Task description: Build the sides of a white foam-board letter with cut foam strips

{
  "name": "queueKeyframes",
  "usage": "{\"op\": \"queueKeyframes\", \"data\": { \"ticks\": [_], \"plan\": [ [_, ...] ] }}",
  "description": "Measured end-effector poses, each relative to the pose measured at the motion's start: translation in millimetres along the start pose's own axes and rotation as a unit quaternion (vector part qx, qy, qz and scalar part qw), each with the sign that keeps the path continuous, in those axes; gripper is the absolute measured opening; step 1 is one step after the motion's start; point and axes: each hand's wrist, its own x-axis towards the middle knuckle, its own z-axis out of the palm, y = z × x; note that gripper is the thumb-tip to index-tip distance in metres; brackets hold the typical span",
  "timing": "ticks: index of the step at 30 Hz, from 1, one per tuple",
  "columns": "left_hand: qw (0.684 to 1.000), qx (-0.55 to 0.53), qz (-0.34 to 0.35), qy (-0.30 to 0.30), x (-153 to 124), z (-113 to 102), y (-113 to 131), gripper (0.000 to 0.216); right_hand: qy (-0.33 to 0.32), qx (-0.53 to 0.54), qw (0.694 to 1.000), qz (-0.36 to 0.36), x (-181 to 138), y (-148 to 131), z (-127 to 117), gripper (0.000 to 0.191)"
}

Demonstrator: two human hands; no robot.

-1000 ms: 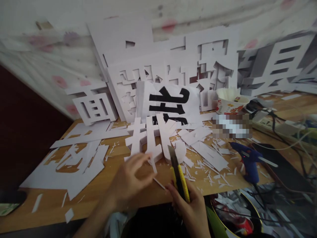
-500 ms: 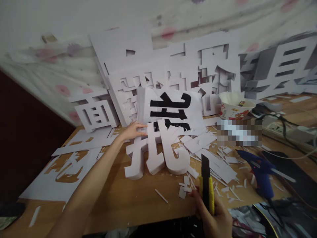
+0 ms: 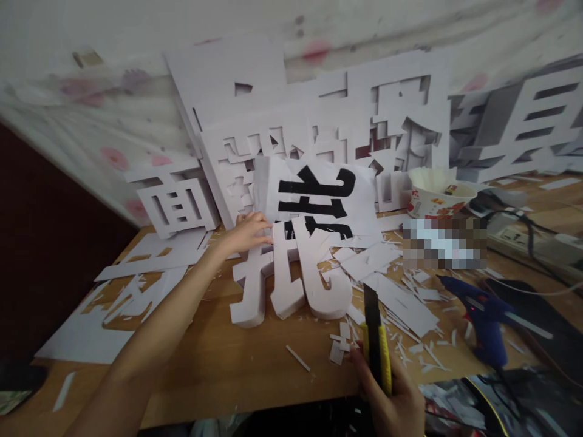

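My right hand (image 3: 398,388) grips a yellow and black utility knife (image 3: 386,358) near the table's front edge, its dark blade pointing up and away from me. A three-dimensional white foam-board character (image 3: 286,285) stands tilted on the table to the left of the knife. My left hand (image 3: 250,232) reaches out to its upper left and holds that part by the top, the fingers bent over it. The top of the left stroke is hidden by this hand. Just behind lies a white sheet (image 3: 364,200) printed with a black character, its lower part covered by the foam one.
A blue glue gun (image 3: 483,315) lies at right, by a power strip (image 3: 505,237) and cables. A paper bowl (image 3: 437,200) stands behind. White offcuts (image 3: 401,303) litter the table. Cut-out boards (image 3: 319,115) and a finished character (image 3: 175,203) lean along the wall.
The view has shifted slightly. My left hand stays at the top of the foam character, and the knife in my right hand has tilted a little to the left.
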Motion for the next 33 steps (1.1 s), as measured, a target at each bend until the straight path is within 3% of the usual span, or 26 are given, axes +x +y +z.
{"op": "queueKeyframes", "data": {
  "ticks": [3, 6, 9, 12, 15, 19, 23, 28, 33],
  "plan": [
    [0.999, -0.013, 0.026, 0.026, -43, -14, 28, 0.036, -0.029, 0.025, 0.999, 0.016, -9, -12, -2, 0.047],
    [0.998, -0.037, 0.055, 0.012, -115, -9, 65, 0.032, -0.051, 0.034, 0.998, -0.002, -25, -25, -1, 0.039],
    [0.999, -0.014, 0.027, 0.012, -185, 20, 96, 0.029, -0.122, 0.052, 0.991, -0.03, -45, -33, 4, 0.031],
    [0.999, -0.001, -0.043, -0.004, -225, 59, 110, 0.028, -0.22, 0.057, 0.973, -0.048, -60, -32, 10, 0.036],
    [0.994, -0.003, -0.112, -0.002, -238, 91, 110, 0.026, -0.293, 0.0, 0.954, -0.058, -66, -24, 12, 0.051],
    [0.985, -0.039, -0.155, 0.057, -242, 113, 108, 0.033, -0.335, -0.068, 0.935, -0.091, -68, -14, 11, 0.051],
    [0.967, -0.122, -0.177, 0.134, -244, 120, 111, 0.035, -0.297, -0.075, 0.944, -0.122, -73, -10, 15, 0.048],
    [0.932, -0.251, -0.213, 0.15, -239, 124, 116, 0.04, -0.254, -0.06, 0.957, -0.124, -78, -6, 23, 0.047],
    [0.903, -0.316, -0.201, 0.211, -233, 128, 123, 0.007, -0.275, -0.068, 0.948, -0.149, -77, 1, 29, 0.047]
  ]
}}
